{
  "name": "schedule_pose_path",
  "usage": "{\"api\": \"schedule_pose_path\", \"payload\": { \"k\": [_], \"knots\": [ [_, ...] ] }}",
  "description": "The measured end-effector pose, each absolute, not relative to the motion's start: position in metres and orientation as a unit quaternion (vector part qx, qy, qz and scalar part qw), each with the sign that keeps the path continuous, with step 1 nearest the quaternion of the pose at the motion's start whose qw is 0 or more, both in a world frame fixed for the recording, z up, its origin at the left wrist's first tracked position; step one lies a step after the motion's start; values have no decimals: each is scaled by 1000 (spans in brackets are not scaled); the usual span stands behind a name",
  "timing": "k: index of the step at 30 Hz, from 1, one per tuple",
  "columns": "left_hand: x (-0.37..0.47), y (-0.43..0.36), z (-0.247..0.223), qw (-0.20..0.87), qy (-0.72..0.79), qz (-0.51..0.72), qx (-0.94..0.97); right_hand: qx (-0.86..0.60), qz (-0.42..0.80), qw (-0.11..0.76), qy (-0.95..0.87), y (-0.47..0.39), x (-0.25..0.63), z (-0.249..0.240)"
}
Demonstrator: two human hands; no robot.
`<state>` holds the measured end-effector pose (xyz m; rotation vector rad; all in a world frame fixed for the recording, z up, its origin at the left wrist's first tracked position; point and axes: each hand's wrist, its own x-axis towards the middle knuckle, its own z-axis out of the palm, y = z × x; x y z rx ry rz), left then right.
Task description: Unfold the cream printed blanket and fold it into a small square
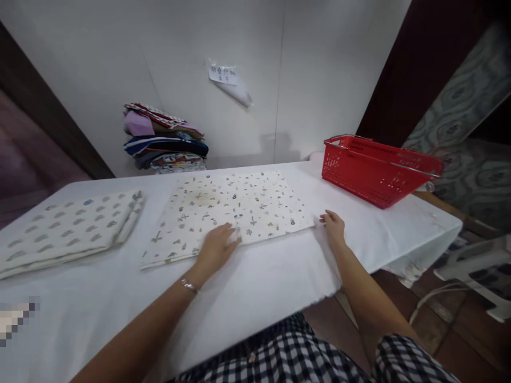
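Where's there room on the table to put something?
On the white table: the right end, in front of the red basket; the front, between the middle cloth and checked shirt; a strip between middle cloth and left cloth. It's crowded at the clothes pile and where the left hand meets the middle cloth.

Soft, even light is brightening the white-covered worktop [271,284] and the pale wall [327,64] on my remote feed, a faint shadow [277,146] falling just above the worktop's far edge. I am seeing the left hand [215,247] and right hand [334,227] blurring slightly. Beyond the right corner, the floor [451,343] is sinking into dimness. Wide-angle distortion is stretching the frame's edges; a pixelated patch [14,322] is blocking detail toward the worktop's left edge.
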<state>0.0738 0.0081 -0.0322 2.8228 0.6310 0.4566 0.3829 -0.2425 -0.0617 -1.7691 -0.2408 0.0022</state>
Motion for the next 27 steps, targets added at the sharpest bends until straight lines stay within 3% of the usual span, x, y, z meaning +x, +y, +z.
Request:
{"api": "schedule_pose_path", "payload": {
  "k": [6, 15, 27],
  "knots": [
    [187, -80, -39, 136, 13, 156, 978, -789, -11, 591, -165, -252, 385, -78],
    [276, -112, -46, 47, 38, 152, 987, -826, -14, 509, -241, -250, 391, -86],
    [290, -106, -59, 265, 162, 202, 929, -781, 64, 568, -251, -248, 393, -79]
  ]
}}
